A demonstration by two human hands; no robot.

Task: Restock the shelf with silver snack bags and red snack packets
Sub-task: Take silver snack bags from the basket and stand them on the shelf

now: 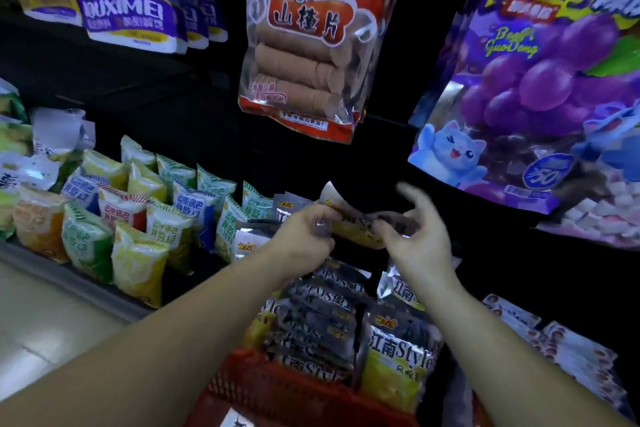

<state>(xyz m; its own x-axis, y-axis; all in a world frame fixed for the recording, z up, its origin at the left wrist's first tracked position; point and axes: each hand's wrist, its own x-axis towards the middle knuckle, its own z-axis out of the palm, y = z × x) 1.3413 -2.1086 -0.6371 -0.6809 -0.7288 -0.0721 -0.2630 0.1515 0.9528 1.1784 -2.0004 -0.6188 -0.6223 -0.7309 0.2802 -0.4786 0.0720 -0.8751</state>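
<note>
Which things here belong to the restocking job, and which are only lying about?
Job: silver snack bag, pinched by left hand, right hand at it; silver bags in red basket.
Lying about: green and yellow packets; haw-slice bag; purple grape bag.

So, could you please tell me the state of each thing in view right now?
red basket: packed with silver bags standing upright.
held silver bag: raised between both hands, crumpled.
left hand: pinches its left end.
right hand: at its right end, fingers spread; grip blurred.
shelf packets: standing in rows.
hawthorn bag: hanging.
</note>
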